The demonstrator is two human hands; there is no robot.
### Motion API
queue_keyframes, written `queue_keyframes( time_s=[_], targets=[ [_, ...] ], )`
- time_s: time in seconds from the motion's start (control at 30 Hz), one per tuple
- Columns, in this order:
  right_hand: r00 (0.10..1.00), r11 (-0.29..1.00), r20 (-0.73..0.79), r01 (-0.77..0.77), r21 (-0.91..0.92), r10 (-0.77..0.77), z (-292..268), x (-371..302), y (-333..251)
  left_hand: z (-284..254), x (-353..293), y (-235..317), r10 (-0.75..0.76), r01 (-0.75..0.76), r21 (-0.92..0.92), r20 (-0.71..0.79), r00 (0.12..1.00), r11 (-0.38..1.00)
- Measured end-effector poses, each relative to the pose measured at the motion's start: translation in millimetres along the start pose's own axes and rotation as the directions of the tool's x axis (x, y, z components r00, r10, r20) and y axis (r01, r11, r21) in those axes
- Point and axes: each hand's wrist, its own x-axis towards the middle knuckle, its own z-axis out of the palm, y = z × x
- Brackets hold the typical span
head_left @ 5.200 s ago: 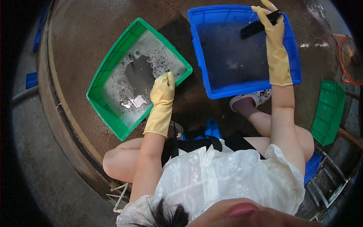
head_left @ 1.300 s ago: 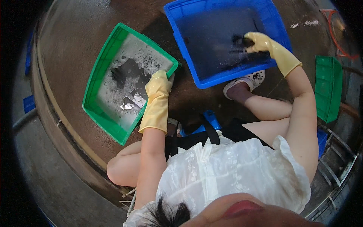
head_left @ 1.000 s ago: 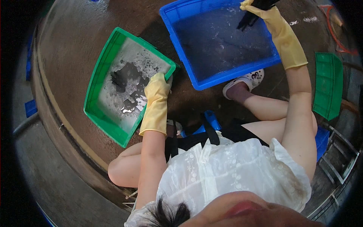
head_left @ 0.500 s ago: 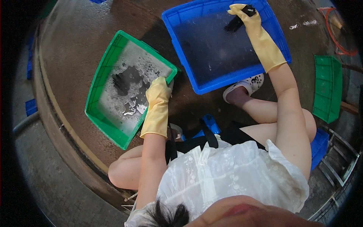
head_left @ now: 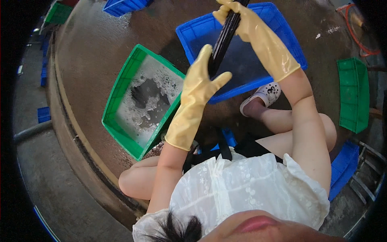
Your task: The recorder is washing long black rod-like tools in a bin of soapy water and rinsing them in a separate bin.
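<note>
Above the blue tub (head_left: 278, 20), a ridged black bundle (head_left: 223, 43).

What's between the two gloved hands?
A dark ribbed bundle, seen in the head view: the right hand grips it, and its near end reaches the open left hand.

head cam – wide fisheye, l of pair – looks dn; white shirt (head_left: 238, 185) close, floor (head_left: 90, 68) further.

- I have my left grip (head_left: 195, 84) spread, thumb (head_left: 222, 80) angled away from the raised fingers (head_left: 204, 54).
- My right grip (head_left: 249, 25) is curled tight, farther forward.
- My right forearm (head_left: 297, 90) slants inward.
</note>
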Motion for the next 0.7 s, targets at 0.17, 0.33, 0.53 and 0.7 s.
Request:
queue_keyframes(
  time_s=[0.17, 0.33, 0.53, 0.7],
  targets=[
    [0.977, 0.994, 0.215, 0.042, -0.099, -0.020, 18, -26, 27, 17, 12, -20, -0.450, 0.656, -0.501, 0.479, 0.754, 0.565],
    [0.992, 0.987, 0.123, 0.048, -0.156, -0.029, -26, -12, 49, 8, -4, 1, -0.519, 0.794, -0.411, 0.604, 0.606, 0.449],
    [0.924, 0.773, -0.317, -0.039, -0.633, -0.214, -104, 41, 83, 25, -4, 0, -0.584, 0.860, -0.387, 0.632, 0.509, 0.331],
    [0.833, 0.750, -0.544, -0.295, -0.592, -0.101, -217, 51, 86, 81, 16, -29, -0.514, 0.790, -0.517, 0.603, 0.610, 0.331]
  ],
)
